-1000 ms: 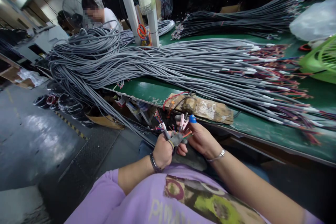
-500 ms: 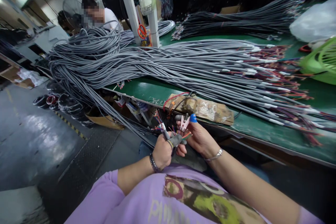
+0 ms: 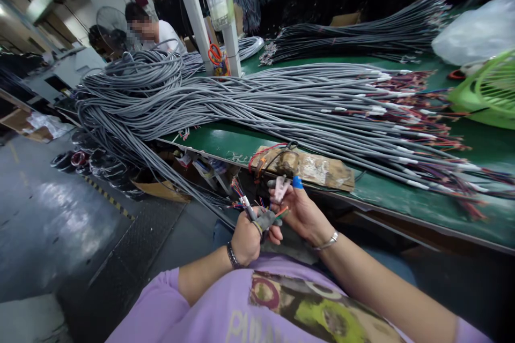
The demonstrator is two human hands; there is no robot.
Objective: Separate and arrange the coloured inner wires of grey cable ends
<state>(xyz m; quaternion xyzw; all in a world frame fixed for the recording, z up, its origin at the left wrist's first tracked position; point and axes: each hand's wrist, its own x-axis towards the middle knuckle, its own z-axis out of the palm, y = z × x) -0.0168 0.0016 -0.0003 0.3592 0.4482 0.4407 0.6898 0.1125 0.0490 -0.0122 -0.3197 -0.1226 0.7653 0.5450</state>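
My left hand (image 3: 251,233), its fingertips in grey covers, is closed around a grey cable (image 3: 250,211). Thin coloured wires (image 3: 238,188) fan out from the cable's white-banded end. More wire ends (image 3: 281,212), orange and green among them, stick out past the left fingers. Close on the right, my right hand (image 3: 303,213) pinches a small pale pink tool (image 3: 281,188); its exact kind is too blurred to tell. A blue wrap (image 3: 297,181) covers a fingertip of that hand. Some right fingers sit near or against the wires, partly hidden behind the left fingertips.
Many long grey cables (image 3: 225,94) lie along the green bench (image 3: 217,139). A worn wooden block (image 3: 317,169) with wires sits at the bench edge, just beyond my hands. A green basket (image 3: 486,96) is on the right. Another person (image 3: 169,35) sits at the back left.
The pink tool in my right hand has turned slightly, and its two arms now look closer together. Both hands stay nearly in place; the whole view has shifted a little.
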